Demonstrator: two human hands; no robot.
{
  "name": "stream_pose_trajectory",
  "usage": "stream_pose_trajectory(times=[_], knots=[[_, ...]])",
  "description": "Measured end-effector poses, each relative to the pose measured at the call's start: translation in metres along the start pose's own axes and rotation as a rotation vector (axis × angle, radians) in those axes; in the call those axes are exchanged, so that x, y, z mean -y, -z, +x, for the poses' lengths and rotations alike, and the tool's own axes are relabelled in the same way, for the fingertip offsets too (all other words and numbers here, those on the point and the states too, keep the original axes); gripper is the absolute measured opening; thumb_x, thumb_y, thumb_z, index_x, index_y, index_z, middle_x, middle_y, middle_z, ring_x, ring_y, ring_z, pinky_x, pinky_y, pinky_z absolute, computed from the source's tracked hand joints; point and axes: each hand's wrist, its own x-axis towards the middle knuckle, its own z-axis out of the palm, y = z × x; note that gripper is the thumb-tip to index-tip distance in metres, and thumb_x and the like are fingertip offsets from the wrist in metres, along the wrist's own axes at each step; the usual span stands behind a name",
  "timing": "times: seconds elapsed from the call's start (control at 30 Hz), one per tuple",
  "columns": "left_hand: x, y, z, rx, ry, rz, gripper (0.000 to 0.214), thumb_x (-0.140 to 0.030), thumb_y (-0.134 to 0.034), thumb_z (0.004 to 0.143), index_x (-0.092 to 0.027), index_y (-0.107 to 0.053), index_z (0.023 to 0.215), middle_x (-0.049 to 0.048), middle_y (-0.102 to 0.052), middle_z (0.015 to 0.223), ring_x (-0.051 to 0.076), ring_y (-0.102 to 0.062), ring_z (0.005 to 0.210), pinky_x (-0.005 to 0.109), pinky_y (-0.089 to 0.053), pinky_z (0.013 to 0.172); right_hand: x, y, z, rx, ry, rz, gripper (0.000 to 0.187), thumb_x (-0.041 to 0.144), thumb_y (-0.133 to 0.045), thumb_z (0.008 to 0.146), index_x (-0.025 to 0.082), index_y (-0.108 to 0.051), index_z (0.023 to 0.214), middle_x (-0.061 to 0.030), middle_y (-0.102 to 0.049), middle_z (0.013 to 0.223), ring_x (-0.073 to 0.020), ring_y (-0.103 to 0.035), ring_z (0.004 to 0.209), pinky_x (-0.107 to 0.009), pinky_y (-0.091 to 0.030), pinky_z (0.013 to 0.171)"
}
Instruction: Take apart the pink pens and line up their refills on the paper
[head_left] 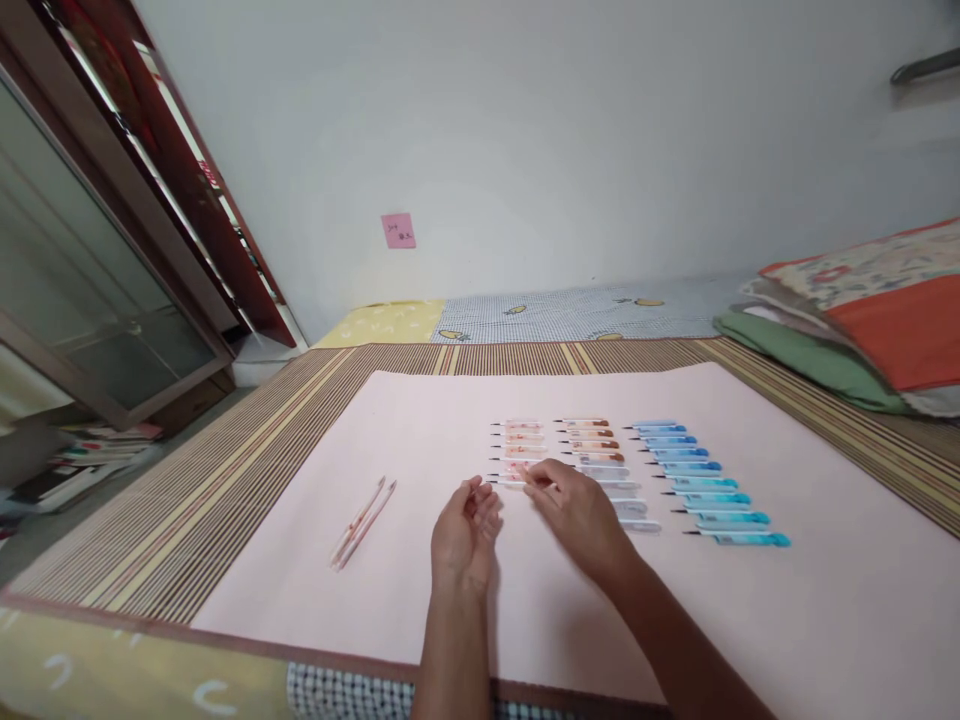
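My right hand [574,510] reaches over the left column of pens, thumb and fingers pinched on the end of a pale pen [511,485] that lies lowest in that column. The pen's dark tip points left. Just left of that tip is my left hand [465,530], palm turned inward and fingers loosely curled, with nothing visible in it. Above the pinched pen lie several clear pens with pinkish patterns [523,438]. Brown-ended pens [596,434] and grey-white pens form the middle column, partly hidden by my right hand. Blue to turquoise pens [705,482] make up the right column.
Two pale pens [364,525] lie slanted on the left of the pink sheet [285,560]. A striped mat [180,520] is under the sheet. Folded cloths [847,340] are stacked at the right. A pink note [398,231] sticks to the wall behind.
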Motion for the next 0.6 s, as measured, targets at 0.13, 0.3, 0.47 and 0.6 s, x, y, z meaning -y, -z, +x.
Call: stream_pose_trajectory(times=[0.13, 0.3, 0.47, 0.6], knots=[[-0.002, 0.002, 0.004, -0.024, 0.003, -0.082, 0.005, -0.011, -0.07, 0.085, -0.014, -0.068, 0.09, 0.004, -0.069, 0.073, 0.012, -0.067, 0.058, 0.018, -0.049, 0.049, -0.028, 0.003, 0.001, 0.039, -0.02, -0.307, 0.014, 0.022, -0.058, 0.093, 0.023, -0.063, 0.08, -0.0031, -0.071, 0.084, -0.0204, -0.06, 0.079, -0.033, -0.04, 0.074], [0.0, 0.002, 0.006, -0.021, 0.019, -0.085, 0.009, -0.01, -0.073, 0.083, -0.014, -0.068, 0.089, 0.0041, -0.069, 0.073, 0.012, -0.067, 0.057, 0.018, -0.048, 0.048, -0.038, -0.011, -0.001, 0.102, 0.021, -0.533, 0.017, 0.013, -0.06, 0.093, 0.022, -0.065, 0.08, -0.0057, -0.072, 0.087, -0.0229, -0.06, 0.084, -0.034, -0.037, 0.075], [-0.001, 0.003, 0.006, -0.012, 0.016, -0.085, 0.01, -0.01, -0.073, 0.082, -0.014, -0.068, 0.089, 0.0038, -0.069, 0.073, 0.012, -0.067, 0.058, 0.018, -0.048, 0.049, -0.041, -0.021, 0.0, 0.161, -0.003, -0.618, 0.015, 0.01, -0.062, 0.091, 0.021, -0.068, 0.082, -0.007, -0.072, 0.09, -0.0245, -0.06, 0.087, -0.034, -0.038, 0.075], [-0.003, 0.003, 0.004, -0.022, 0.034, -0.089, 0.008, -0.009, -0.071, 0.084, -0.013, -0.068, 0.09, 0.0039, -0.069, 0.073, 0.012, -0.067, 0.058, 0.018, -0.048, 0.049, -0.041, -0.017, -0.001, 0.149, -0.024, -0.538, 0.015, 0.007, -0.065, 0.087, 0.021, -0.067, 0.086, -0.0058, -0.072, 0.093, -0.0228, -0.06, 0.089, -0.032, -0.039, 0.078]])
